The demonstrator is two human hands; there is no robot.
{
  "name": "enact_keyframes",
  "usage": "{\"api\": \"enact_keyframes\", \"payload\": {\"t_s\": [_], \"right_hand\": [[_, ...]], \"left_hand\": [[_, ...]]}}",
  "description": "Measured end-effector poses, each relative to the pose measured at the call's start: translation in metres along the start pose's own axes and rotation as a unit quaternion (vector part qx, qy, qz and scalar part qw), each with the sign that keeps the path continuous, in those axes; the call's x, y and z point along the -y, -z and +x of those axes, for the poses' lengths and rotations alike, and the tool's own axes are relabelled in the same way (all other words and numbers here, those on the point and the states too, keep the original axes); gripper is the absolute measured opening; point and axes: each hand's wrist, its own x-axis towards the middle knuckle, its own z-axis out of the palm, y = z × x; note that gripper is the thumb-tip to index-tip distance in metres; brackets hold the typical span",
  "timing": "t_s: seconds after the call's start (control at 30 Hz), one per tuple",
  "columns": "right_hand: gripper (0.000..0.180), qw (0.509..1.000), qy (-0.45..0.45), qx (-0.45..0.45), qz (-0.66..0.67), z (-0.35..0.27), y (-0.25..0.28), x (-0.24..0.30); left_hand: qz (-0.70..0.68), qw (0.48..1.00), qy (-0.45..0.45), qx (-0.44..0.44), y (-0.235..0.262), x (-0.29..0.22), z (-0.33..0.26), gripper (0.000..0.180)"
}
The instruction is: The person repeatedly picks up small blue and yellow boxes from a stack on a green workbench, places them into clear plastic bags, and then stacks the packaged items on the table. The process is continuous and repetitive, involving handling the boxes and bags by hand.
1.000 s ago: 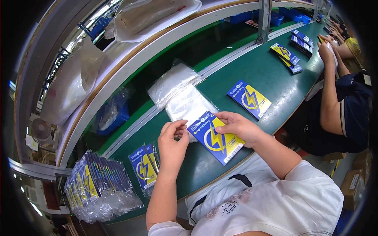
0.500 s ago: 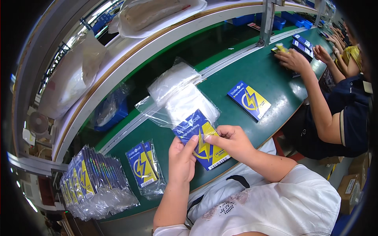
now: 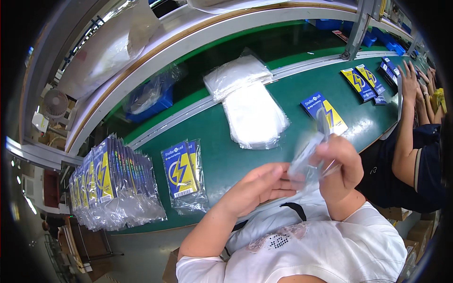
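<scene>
Pinching a clear-bagged packet (image 3: 304,158) btwn thumb & fingers in the head view, R hand (image 3: 343,158) is up in front of the torso, elbow bent, wrist raised, fingertips curled toward the L. Packet's motion-blurred, nr edge-on, so contents unclear. L hand (image 3: 264,184) is open, not closed on anything: thumb apart, fingers straight & together, pointing R at the packet's lower end; can't tell if they touch it. L forearm slants up & R from the lower edge. Loose blue/yellow box (image 3: 336,121) lies on the green table (image 3: 226,174) just beyond R hand; stack of clear bags (image 3: 255,118) beyond L hand; bagged boxes (image 3: 179,170) flat to the L, w/ a row of bagged boxes (image 3: 106,170) upright farther L.
</scene>
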Motion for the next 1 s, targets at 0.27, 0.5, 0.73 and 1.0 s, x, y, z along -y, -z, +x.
{"api": "enact_keyframes", "payload": {"t_s": [0.27, 0.5, 0.73, 1.0], "right_hand": [[0.027, 0.924, 0.071, 0.283, 0.246, -0.017, -0.043, 0.017], [0.023, 0.937, -0.011, 0.228, 0.265, -0.020, -0.040, 0.009], [0.015, 0.938, -0.073, 0.231, 0.249, -0.030, -0.041, 0.001], [0.009, 0.955, -0.110, 0.197, 0.192, -0.035, -0.029, -0.016]], "left_hand": [[-0.065, 0.982, -0.055, -0.167, 0.004, 0.012, -0.014, 0.063], [-0.037, 0.896, -0.278, -0.343, 0.000, -0.040, -0.073, 0.052], [0.597, 0.404, 0.043, -0.692, 0.054, -0.056, -0.093, 0.092], [0.634, 0.422, 0.113, -0.639, 0.063, -0.043, -0.074, 0.098]]}}
